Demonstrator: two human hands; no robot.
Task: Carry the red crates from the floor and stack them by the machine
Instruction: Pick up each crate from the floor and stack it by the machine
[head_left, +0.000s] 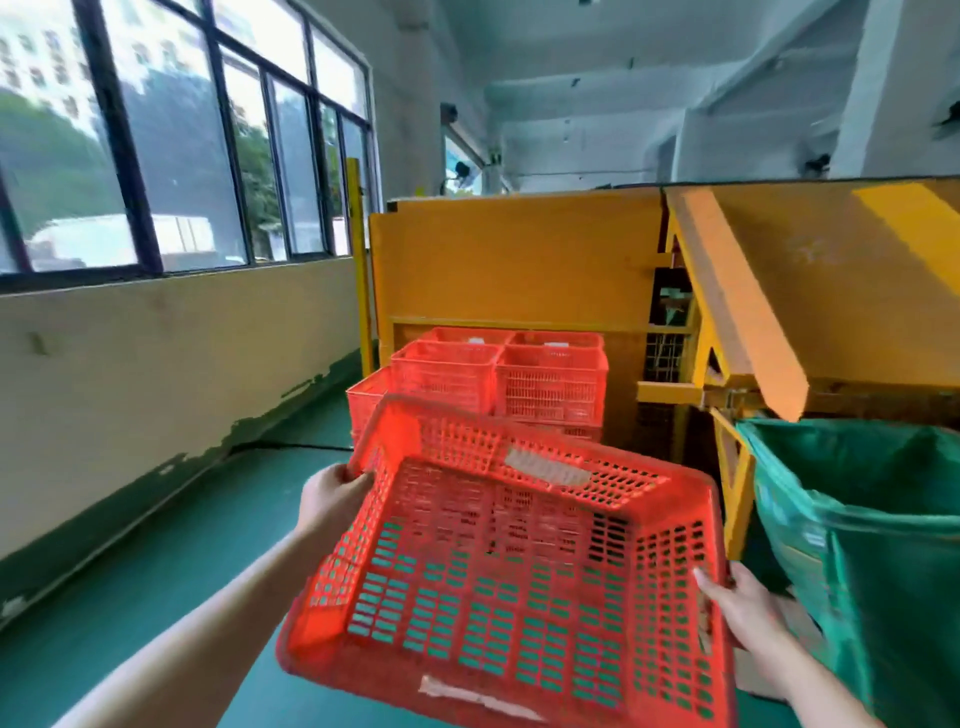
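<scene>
At the floor's far edge, against the yellow machine (519, 260), stand the stacked crates (550, 384). Near them the carried crate (519, 571) hangs tilted, with the left hand (332, 499) and right hand (743, 613) fingers clamped on opposite rims. It could slip from that grip or knock the stack.

I can read no text here. The pale label (546, 466) on the far wall of the red crate (498, 571) is blurred, the torn sticker (470, 696) on its near wall likewise. The white tags (476, 341) on the stacked crates (550, 384) are too small.

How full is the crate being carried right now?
Empty: the crate holds nothing, and the green floor shows through its slotted bottom. Left hand and right hand grip its sides.
</scene>
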